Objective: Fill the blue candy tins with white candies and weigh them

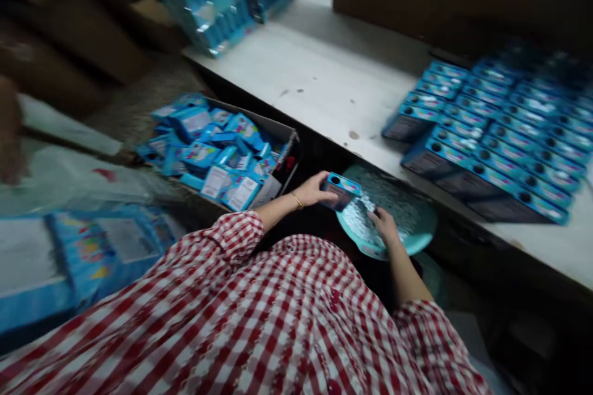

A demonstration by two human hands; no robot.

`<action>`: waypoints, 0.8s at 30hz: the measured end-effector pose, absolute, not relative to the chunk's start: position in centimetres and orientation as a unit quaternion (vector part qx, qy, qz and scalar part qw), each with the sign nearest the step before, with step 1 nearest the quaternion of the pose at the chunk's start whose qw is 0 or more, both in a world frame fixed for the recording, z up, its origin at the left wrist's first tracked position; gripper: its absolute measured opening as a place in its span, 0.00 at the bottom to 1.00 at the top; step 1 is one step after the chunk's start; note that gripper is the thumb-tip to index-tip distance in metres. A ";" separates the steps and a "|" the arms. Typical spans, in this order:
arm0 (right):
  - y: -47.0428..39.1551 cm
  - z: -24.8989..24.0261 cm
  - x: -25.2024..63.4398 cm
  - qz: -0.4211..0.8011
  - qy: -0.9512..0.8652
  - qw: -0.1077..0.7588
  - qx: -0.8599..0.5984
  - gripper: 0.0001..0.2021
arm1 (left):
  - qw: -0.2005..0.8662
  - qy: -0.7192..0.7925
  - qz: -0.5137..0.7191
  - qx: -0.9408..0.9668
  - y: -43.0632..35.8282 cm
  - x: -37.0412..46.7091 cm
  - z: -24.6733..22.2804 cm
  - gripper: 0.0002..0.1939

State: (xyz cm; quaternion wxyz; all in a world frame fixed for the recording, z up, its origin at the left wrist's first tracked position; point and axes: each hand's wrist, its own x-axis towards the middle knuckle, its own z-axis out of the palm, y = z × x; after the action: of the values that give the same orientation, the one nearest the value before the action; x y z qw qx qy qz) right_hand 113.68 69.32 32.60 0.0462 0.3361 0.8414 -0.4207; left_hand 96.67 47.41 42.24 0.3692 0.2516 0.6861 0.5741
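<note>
My left hand (317, 191) grips a small blue carton (340, 191), which has a dark round mark on its narrow face. It is tilted over the near left rim of a turquoise basin (424, 239). Inside the basin lies a heap of shiny silver packets (393, 200), too blurred to make out singly. Over the heap, my right hand (385, 225) has its fingers pinched on a shiny silver packet (367, 202) close to the carton. The fingertips are partly blurred.
Many loose blue cartons (217, 148) fill an open cardboard box (287, 160) on the left. Rows of blue cartons (500, 136) stand on the white table (324, 86). Clear-wrapped blue packs (213, 0) stand at the table's far left. Another person's blurred hand (9, 136) shows at the left edge.
</note>
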 end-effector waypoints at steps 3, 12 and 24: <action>70.7 34.0 116.2 -0.453 0.819 0.035 0.350 0.28 | 0.298 0.720 0.567 0.268 49.9 96.8 41.5 0.23; 73.3 43.9 119.5 -0.425 0.862 0.017 0.276 0.22 | 0.228 0.802 0.419 0.359 56.1 100.0 38.8 0.20; 67.9 50.7 114.1 -0.055 0.964 0.136 0.220 0.12 | 0.196 0.811 0.326 0.445 57.2 101.8 37.5 0.19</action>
State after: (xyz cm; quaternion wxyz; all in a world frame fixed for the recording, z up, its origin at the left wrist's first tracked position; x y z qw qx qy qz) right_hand 114.08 67.92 50.70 0.1362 0.2198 0.9644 -0.0554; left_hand 101.75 57.17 37.51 0.1956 0.4447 0.8110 0.3261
